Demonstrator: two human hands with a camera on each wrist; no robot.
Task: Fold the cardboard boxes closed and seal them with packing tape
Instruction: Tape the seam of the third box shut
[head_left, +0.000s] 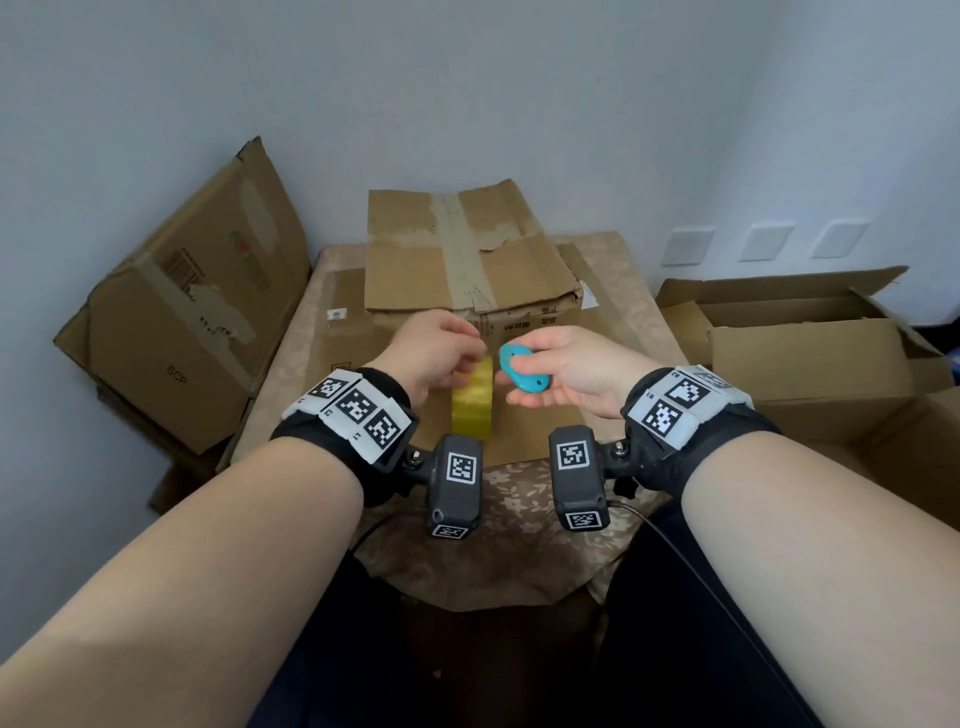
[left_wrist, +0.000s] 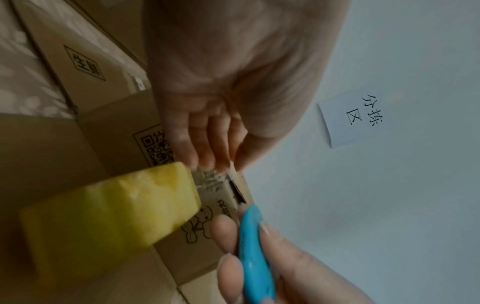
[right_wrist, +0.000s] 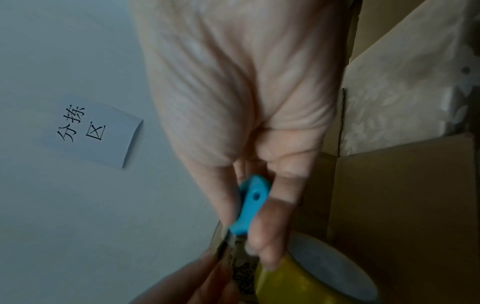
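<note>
A yellow packing tape roll (head_left: 471, 402) stands on edge on a flat cardboard box (head_left: 540, 431) in front of me. My left hand (head_left: 457, 345) pinches the clear tape end (left_wrist: 207, 179) pulled off the yellow roll (left_wrist: 103, 216). My right hand (head_left: 556, 364) grips a small blue cutter (head_left: 519, 369) just right of the roll, its tip close to the stretched tape. In the right wrist view the blue cutter (right_wrist: 252, 203) points down at the tape strip (right_wrist: 231, 244) above the roll (right_wrist: 298, 286). Behind stands a taped brown box (head_left: 467, 260).
The table (head_left: 519, 545) has a floral cloth. Closed boxes (head_left: 182, 312) lean against the wall on the left. Open boxes (head_left: 805, 343) stand on the right. A paper note (left_wrist: 361, 119) hangs on the wall.
</note>
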